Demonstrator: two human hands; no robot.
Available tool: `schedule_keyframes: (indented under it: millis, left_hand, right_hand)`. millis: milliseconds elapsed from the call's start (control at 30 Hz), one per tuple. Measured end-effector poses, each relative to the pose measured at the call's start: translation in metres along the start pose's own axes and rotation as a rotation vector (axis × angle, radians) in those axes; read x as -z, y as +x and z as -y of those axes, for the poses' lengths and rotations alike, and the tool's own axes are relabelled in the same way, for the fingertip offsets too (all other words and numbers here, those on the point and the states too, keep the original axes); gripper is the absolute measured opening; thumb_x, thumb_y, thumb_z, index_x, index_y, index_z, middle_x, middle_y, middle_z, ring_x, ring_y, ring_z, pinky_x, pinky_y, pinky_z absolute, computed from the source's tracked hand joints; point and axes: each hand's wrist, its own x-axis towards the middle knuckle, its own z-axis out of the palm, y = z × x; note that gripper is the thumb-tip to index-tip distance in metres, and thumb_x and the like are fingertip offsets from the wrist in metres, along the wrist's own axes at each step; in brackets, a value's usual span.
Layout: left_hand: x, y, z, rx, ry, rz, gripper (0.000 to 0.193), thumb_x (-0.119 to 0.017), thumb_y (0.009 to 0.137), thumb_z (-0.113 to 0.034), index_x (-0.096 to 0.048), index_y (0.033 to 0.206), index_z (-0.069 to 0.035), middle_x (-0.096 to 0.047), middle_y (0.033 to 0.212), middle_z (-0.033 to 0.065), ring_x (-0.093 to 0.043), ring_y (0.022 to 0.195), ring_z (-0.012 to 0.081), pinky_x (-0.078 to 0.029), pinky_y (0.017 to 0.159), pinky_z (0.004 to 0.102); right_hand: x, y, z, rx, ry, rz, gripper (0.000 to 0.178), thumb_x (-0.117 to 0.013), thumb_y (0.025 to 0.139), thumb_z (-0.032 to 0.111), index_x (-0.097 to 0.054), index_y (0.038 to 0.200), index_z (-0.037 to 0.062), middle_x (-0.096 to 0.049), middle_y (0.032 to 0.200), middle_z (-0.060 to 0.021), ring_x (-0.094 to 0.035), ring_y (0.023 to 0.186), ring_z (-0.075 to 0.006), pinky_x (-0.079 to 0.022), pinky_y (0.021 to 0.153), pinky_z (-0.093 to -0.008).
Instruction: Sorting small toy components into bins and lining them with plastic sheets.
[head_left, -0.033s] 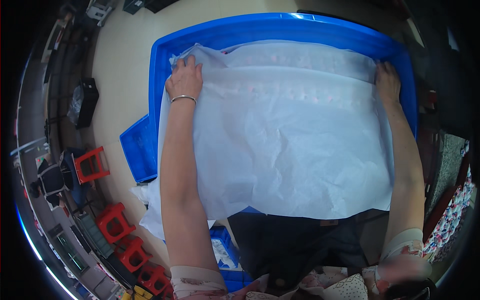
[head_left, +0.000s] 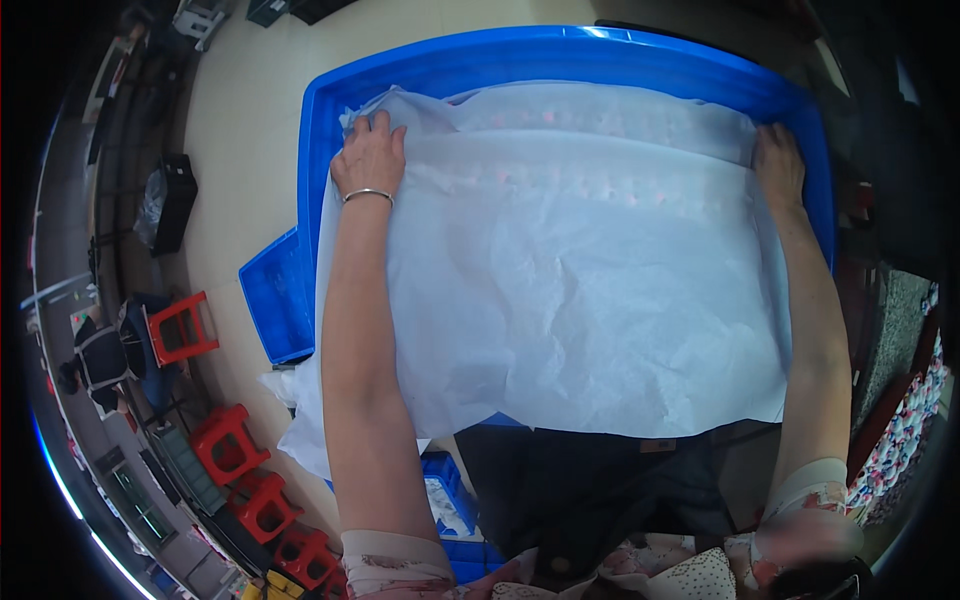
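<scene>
Glossy plastic bin (head_left: 462, 58), matt wrinkled paper sheet (head_left: 620, 300), shiny metal bangle (head_left: 368, 193)

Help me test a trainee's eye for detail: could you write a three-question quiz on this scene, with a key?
1. Multiple choice: where is the metal bangle worn? A) the person's left wrist; B) the person's right wrist; C) both wrists.
2. True or false: the left hand and the right hand are near opposite side edges of the white sheet.
3. Fill in the blank: the large bin that both hands reach into is ____ in colour.

Key: 1. A. 2. True. 3. Blue.
</scene>
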Motion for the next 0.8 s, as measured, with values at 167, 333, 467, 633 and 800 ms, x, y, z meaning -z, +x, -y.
schedule_keyframes:
  millis: [167,333,467,633,800]
  left_hand:
    - [-0.017,-0.001,0.0,0.064,-0.037,-0.124,0.043,-0.054,0.09,-0.035,-0.047,0.127,-0.016,-0.051,0.123,0.0128,-0.058,0.107,0.0299,-0.052,0.078,0.0423]
    - [-0.049,0.007,0.014,-0.048,-0.186,-0.194,0.043,-0.054,0.089,-0.024,-0.045,0.129,-0.012,-0.049,0.125,0.0171,-0.056,0.106,0.0359,-0.05,0.083,0.0443]
    - [-0.005,-0.006,0.02,-0.217,-0.111,-0.081,0.036,-0.053,0.088,-0.016,-0.051,0.123,-0.01,-0.049,0.127,0.0174,-0.054,0.11,0.0352,-0.048,0.088,0.0427]
    - [0.076,-0.106,0.011,-0.457,-0.223,-0.003,0.017,-0.064,0.083,-0.02,-0.061,0.091,-0.006,-0.059,0.099,0.0095,-0.06,0.088,0.029,-0.05,0.067,0.0365]
    - [0.113,-0.192,0.035,-0.551,-0.403,0.192,0.024,-0.073,0.073,-0.024,-0.062,0.082,-0.004,-0.057,0.09,0.0113,-0.057,0.083,0.0296,-0.047,0.069,0.0361]
  right_hand:
    - [0.008,0.008,0.007,0.01,-0.062,-0.106,0.024,-0.057,0.083,0.002,-0.059,0.107,0.0054,-0.055,0.114,-0.0129,-0.054,0.109,-0.0278,-0.051,0.088,-0.0375]
    - [-0.008,0.017,-0.01,0.155,-0.171,0.08,0.022,-0.058,0.083,0.003,-0.061,0.105,0.0055,-0.058,0.112,-0.0114,-0.052,0.112,-0.0294,-0.051,0.088,-0.0385]
    - [0.027,-0.008,0.014,0.15,-0.034,-0.098,0.027,-0.055,0.083,0.001,-0.059,0.11,0.0058,-0.055,0.12,-0.0111,-0.05,0.113,-0.0295,-0.047,0.091,-0.0389]
    - [0.168,-0.08,0.056,-0.105,0.467,0.377,0.025,-0.064,0.083,0.015,-0.058,0.104,0.003,-0.056,0.116,-0.0115,-0.056,0.107,-0.0328,-0.045,0.088,-0.0396]
    - [0.244,-0.141,0.035,-0.018,0.538,0.636,0.033,-0.069,0.078,0.026,-0.061,0.101,0.0041,-0.06,0.11,-0.0121,-0.059,0.103,-0.0311,-0.046,0.087,-0.0379]
